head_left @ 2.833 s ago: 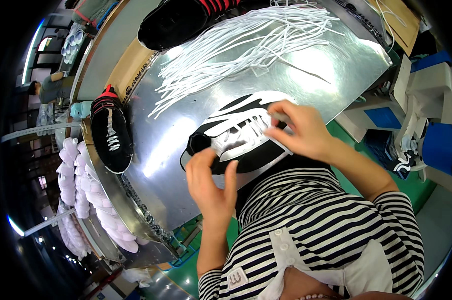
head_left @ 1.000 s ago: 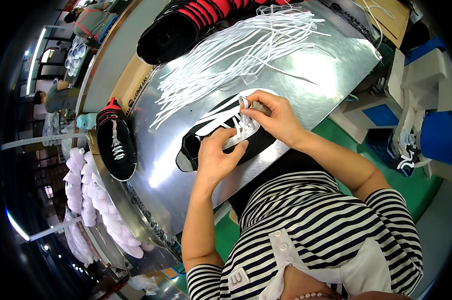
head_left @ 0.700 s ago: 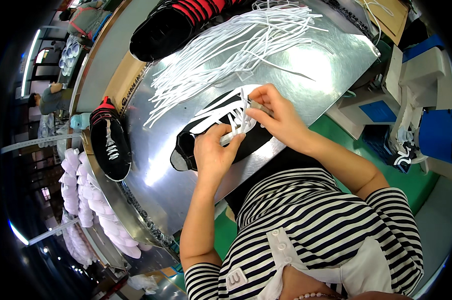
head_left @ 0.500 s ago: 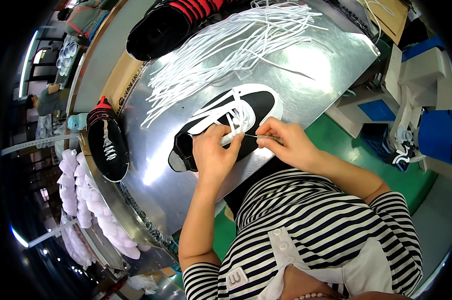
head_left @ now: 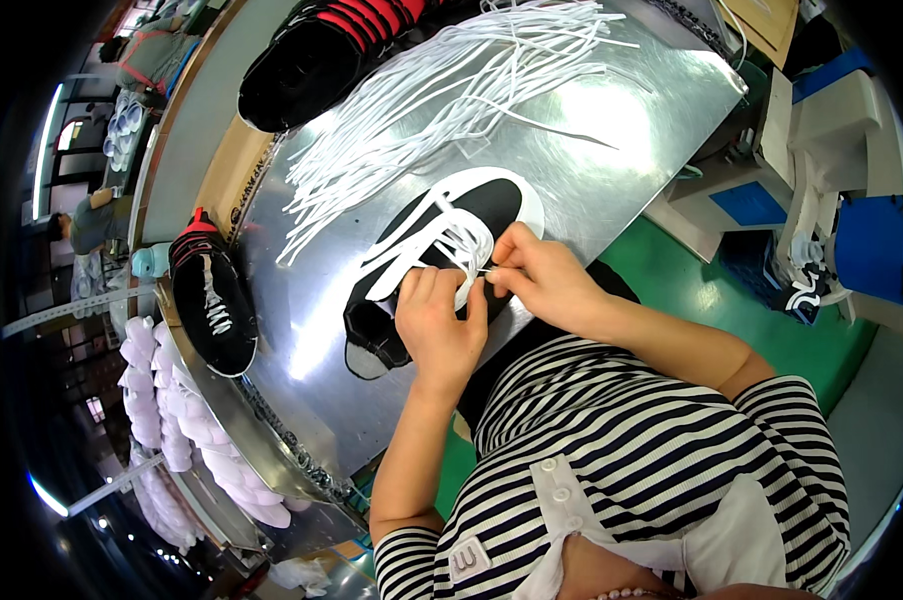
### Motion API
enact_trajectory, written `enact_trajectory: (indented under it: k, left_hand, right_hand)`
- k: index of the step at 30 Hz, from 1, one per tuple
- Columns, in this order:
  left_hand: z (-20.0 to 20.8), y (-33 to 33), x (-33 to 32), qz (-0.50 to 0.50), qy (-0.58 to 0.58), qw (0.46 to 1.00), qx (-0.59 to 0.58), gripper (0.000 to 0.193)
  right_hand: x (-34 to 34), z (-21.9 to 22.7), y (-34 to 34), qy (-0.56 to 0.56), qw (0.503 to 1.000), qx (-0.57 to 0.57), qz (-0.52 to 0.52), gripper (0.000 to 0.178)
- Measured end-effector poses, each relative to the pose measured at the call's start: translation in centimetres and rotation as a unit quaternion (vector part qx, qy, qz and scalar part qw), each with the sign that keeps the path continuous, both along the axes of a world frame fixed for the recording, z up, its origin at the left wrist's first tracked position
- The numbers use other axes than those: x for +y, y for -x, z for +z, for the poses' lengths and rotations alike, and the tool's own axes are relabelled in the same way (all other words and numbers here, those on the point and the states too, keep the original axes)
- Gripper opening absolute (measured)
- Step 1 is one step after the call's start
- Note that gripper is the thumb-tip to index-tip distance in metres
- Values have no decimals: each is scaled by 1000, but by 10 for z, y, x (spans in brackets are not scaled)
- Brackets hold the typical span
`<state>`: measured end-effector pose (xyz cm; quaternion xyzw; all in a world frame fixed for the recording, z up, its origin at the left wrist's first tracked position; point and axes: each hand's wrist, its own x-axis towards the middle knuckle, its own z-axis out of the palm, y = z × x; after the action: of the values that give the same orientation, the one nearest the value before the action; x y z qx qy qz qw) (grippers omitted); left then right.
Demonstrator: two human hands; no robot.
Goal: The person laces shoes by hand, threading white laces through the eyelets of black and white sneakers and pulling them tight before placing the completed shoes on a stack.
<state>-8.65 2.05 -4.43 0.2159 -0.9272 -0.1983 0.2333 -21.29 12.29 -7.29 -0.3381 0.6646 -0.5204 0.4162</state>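
A black sneaker [head_left: 495, 203] with white trim and white laces lies on its base on the metal table, toe to the upper right and heel to the lower left. My left hand [head_left: 439, 325] grips its near side, fingers over the lacing and thumb close to the eyelet edge. Just right of that thumb, my right hand [head_left: 546, 280] pinches a thin needle-like tool [head_left: 487, 269]. The tool's fine tip points at the lacing; my fingers hide its handle. White shoelace [head_left: 458, 232] crosses the shoe's opening in loose loops.
Beyond the sneaker spreads a pile of white shoelaces [head_left: 411, 115] on the metal table [head_left: 631, 150]. A black-and-red shoe [head_left: 306, 75] stands at the far edge, another black shoe [head_left: 216, 310] at left. Pale wrapped bundles [head_left: 181, 410] hang beyond the left edge; cartons [head_left: 831, 140] stand right.
The sneaker has shifted and turned slightly, its heel lower. My right hand has come left, closer to my left thumb, and the tool's handle has dropped out of sight.
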Motion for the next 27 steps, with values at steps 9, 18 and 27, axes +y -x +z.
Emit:
enact_trajectory:
  k: [9, 18, 27]
  left_hand:
    - [10, -21, 1, 5, 105, 994, -14, 17]
    - [14, -33, -3, -41, 203, 978, -20, 15]
    - [5, -38, -2, -24, 206, 978, 7, 16]
  right_hand:
    - [27, 10, 28, 5, 985, 130, 110, 26]
    - [-26, 63, 26, 195, 896, 340, 210, 30]
    - [-53, 53, 20, -13, 902, 333, 274, 26]
